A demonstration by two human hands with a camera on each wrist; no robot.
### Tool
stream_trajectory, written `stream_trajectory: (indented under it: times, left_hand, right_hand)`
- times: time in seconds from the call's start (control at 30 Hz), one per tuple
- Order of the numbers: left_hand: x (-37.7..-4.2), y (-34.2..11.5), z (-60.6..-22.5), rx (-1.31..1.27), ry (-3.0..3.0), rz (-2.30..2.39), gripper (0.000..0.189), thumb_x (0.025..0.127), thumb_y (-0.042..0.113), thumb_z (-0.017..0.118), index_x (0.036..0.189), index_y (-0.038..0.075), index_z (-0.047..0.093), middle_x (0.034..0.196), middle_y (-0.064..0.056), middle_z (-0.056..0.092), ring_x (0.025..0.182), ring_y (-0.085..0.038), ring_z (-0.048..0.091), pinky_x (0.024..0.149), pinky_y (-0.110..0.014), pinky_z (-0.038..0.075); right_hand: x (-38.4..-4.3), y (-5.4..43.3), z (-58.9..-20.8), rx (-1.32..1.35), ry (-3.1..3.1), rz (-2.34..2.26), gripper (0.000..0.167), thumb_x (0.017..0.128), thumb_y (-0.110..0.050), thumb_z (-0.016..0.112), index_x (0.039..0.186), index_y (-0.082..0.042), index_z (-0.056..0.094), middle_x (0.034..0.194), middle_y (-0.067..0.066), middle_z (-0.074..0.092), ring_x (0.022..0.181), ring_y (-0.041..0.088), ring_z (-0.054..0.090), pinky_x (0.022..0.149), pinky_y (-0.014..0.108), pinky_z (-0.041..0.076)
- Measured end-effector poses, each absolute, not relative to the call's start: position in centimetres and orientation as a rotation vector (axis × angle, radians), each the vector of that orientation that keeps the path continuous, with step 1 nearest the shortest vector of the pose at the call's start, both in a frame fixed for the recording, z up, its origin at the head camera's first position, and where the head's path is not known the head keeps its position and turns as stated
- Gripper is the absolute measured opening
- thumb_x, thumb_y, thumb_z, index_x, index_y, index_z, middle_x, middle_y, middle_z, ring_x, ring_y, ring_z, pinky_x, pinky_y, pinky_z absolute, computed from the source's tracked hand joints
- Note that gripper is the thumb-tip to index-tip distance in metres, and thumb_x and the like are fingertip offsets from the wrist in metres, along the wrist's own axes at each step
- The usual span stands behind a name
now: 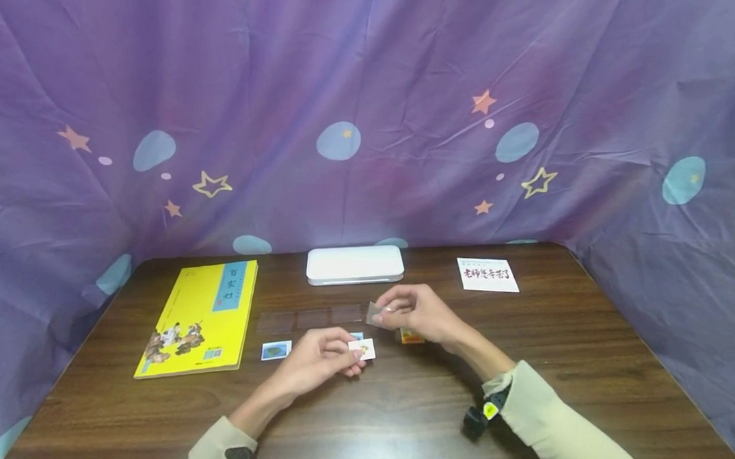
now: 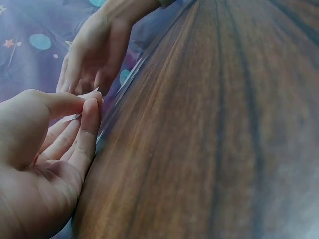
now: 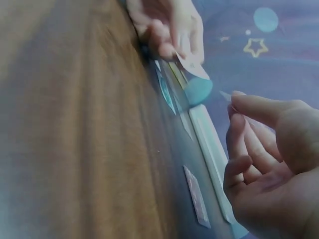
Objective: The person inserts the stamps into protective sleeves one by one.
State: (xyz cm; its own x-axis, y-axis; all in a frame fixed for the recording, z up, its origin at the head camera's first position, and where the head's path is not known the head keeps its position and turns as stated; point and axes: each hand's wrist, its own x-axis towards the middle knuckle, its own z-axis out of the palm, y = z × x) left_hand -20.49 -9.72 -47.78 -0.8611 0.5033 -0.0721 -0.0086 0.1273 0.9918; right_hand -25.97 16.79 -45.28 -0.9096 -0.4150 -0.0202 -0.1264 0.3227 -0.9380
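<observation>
Between thumb and fingers my left hand (image 1: 314, 363) pinches a small white card (image 1: 368, 345) with a little picture on it. To its right, my right hand (image 1: 422, 314) pinches a small clear plastic piece (image 1: 372, 314), perhaps a sleeve. In the right wrist view the card (image 3: 194, 67) and the clear piece (image 3: 226, 95) are apart. Several clear plastic rectangles (image 1: 312, 318) lie in a row beyond the left hand. A blue picture card (image 1: 276, 350) lies left of that hand, another (image 1: 356, 335) is mostly hidden behind it. An orange picture card (image 1: 412, 336) lies partly under the right hand.
A yellow book (image 1: 202, 319) lies on the left of the brown wooden table (image 1: 570, 357). At the back edge stands a flat white case (image 1: 355, 264). A white paper with red handwriting (image 1: 488, 275) lies at the back right. Behind hangs a purple curtain (image 1: 410, 70).
</observation>
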Motion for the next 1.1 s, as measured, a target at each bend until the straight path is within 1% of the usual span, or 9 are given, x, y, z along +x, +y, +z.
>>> stream_trajectory:
  times: [0.1, 0.2, 0.3, 0.4, 0.5, 0.63, 0.87, 1.1]
  left_hand:
    - [-20.5, -9.7, -47.8, 0.482, 2.032, 1.777, 0.028, 0.101, 0.013, 0.076, 0.120, -0.005, 0.067, 0.106, -0.019, 0.082, 0.087, -0.018, 0.079, 0.084, -0.030, 0.067]
    - [-20.5, -9.7, -47.8, 0.498, 2.049, 1.766, 0.026, 0.101, 0.013, 0.076, 0.120, -0.004, 0.068, 0.107, -0.018, 0.082, 0.088, -0.019, 0.079, 0.084, -0.029, 0.067]
    - [-20.5, -9.7, -47.9, 0.523, 2.068, 1.754, 0.025, 0.101, 0.013, 0.076, 0.119, -0.003, 0.069, 0.106, -0.018, 0.082, 0.088, -0.019, 0.079, 0.084, -0.028, 0.067]
    - [-20.5, -9.7, -47.9, 0.540, 2.077, 1.748, 0.024, 0.101, 0.012, 0.075, 0.118, -0.003, 0.070, 0.106, -0.018, 0.082, 0.087, -0.018, 0.079, 0.084, -0.028, 0.067]
    - [-20.5, -9.7, -47.8, 0.538, 2.072, 1.749, 0.023, 0.101, 0.013, 0.076, 0.118, -0.003, 0.070, 0.107, -0.019, 0.082, 0.086, -0.017, 0.079, 0.084, -0.028, 0.067]
    - [-20.5, -9.8, -47.7, 0.519, 2.043, 1.761, 0.025, 0.101, 0.013, 0.076, 0.119, -0.003, 0.070, 0.108, -0.019, 0.082, 0.086, -0.016, 0.078, 0.085, -0.028, 0.067]
    - [-20.6, -9.9, -47.7, 0.484, 1.983, 1.784, 0.028, 0.101, 0.014, 0.077, 0.122, -0.004, 0.070, 0.111, -0.019, 0.082, 0.087, -0.017, 0.079, 0.084, -0.030, 0.067]
    - [-20.6, -9.8, -47.7, 0.507, 1.994, 1.776, 0.028, 0.101, 0.015, 0.077, 0.121, -0.003, 0.070, 0.110, -0.019, 0.082, 0.086, -0.017, 0.079, 0.084, -0.030, 0.067]
  right_hand:
    - [-24.7, 17.5, -45.3, -0.477, 2.335, -1.614, 0.027, 0.090, -0.029, 0.090, 0.108, -0.011, 0.080, 0.098, 0.010, 0.082, 0.079, 0.024, 0.075, 0.066, 0.032, 0.063]
    - [-23.5, 18.1, -45.7, -0.467, 2.338, -1.587, 0.024, 0.091, -0.031, 0.089, 0.105, -0.014, 0.082, 0.093, 0.012, 0.083, 0.068, 0.020, 0.070, 0.059, 0.029, 0.060]
    - [-22.6, 18.7, -46.1, -0.465, 2.335, -1.552, 0.022, 0.092, -0.033, 0.088, 0.103, -0.015, 0.083, 0.087, 0.013, 0.082, 0.060, 0.013, 0.063, 0.053, 0.024, 0.052]
    - [-22.0, 19.0, -46.3, -0.489, 2.314, -1.515, 0.019, 0.093, -0.033, 0.087, 0.101, -0.016, 0.085, 0.085, 0.011, 0.082, 0.055, 0.008, 0.056, 0.050, 0.019, 0.045]
    - [-21.7, 19.0, -46.4, -0.521, 2.287, -1.499, 0.018, 0.095, -0.032, 0.085, 0.100, -0.015, 0.085, 0.085, 0.011, 0.082, 0.054, 0.006, 0.053, 0.049, 0.018, 0.042]
    - [-21.7, 18.9, -46.6, -0.521, 2.286, -1.486, 0.018, 0.095, -0.033, 0.085, 0.101, -0.015, 0.085, 0.085, 0.009, 0.082, 0.054, 0.006, 0.053, 0.049, 0.017, 0.041]
    - [-21.8, 18.9, -46.9, -0.519, 2.270, -1.465, 0.020, 0.094, -0.033, 0.086, 0.102, -0.015, 0.084, 0.091, 0.008, 0.084, 0.058, 0.007, 0.056, 0.051, 0.017, 0.045]
    - [-21.8, 19.0, -47.0, -0.522, 2.273, -1.460, 0.020, 0.094, -0.033, 0.086, 0.102, -0.015, 0.084, 0.092, 0.007, 0.084, 0.059, 0.007, 0.058, 0.052, 0.018, 0.046]
